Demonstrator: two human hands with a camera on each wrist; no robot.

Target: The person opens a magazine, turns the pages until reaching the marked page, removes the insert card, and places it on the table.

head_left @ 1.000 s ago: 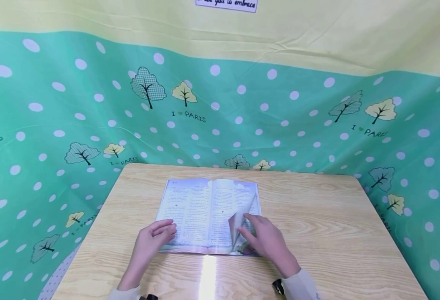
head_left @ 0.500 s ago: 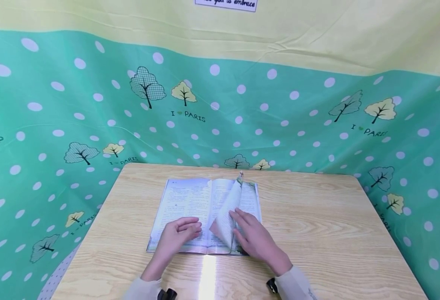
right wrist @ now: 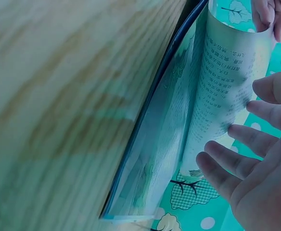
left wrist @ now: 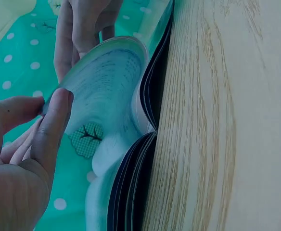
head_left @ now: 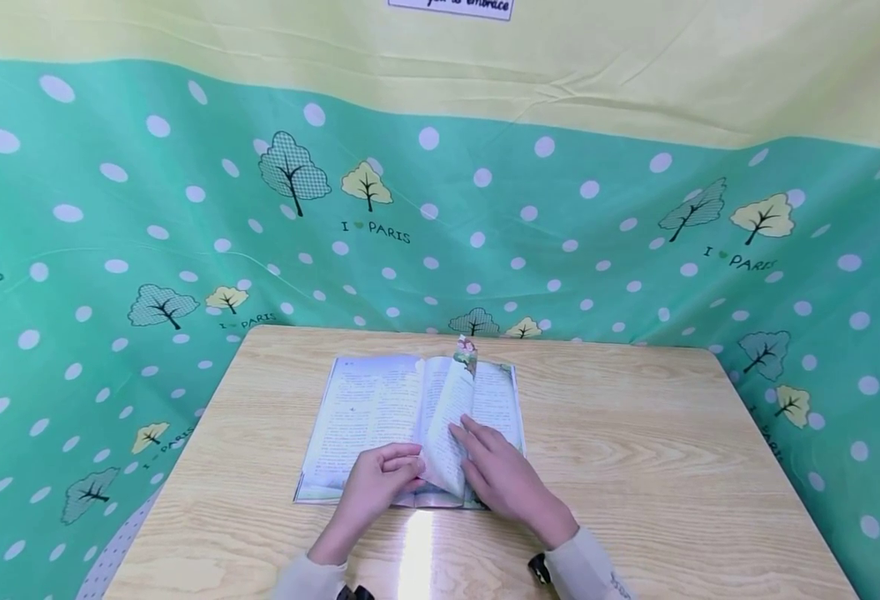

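An open book (head_left: 357, 400) with printed text lies on the wooden table, one of its right-hand pages (head_left: 449, 421) lifted and curled toward the left. My left hand (head_left: 378, 483) pinches the near corner of that page between thumb and fingers, as the left wrist view also shows. On the page's right side is my right hand (head_left: 507, 479), its fingers spread and fairly straight, their tips against or very close to the curled sheet (right wrist: 222, 82). A coloured picture shows at the page's far end. Part of the lower book is hidden behind both hands.
The wooden table (head_left: 635, 450) extends to both sides of the book. Behind it hangs a green and yellow curtain (head_left: 440, 208) with dots and trees. A bright light reflection crosses the table just in front of the book.
The page has swung leftward, curling over. My left hand has moved right from the left page and now pinches the page corner. My right hand has shifted slightly left.
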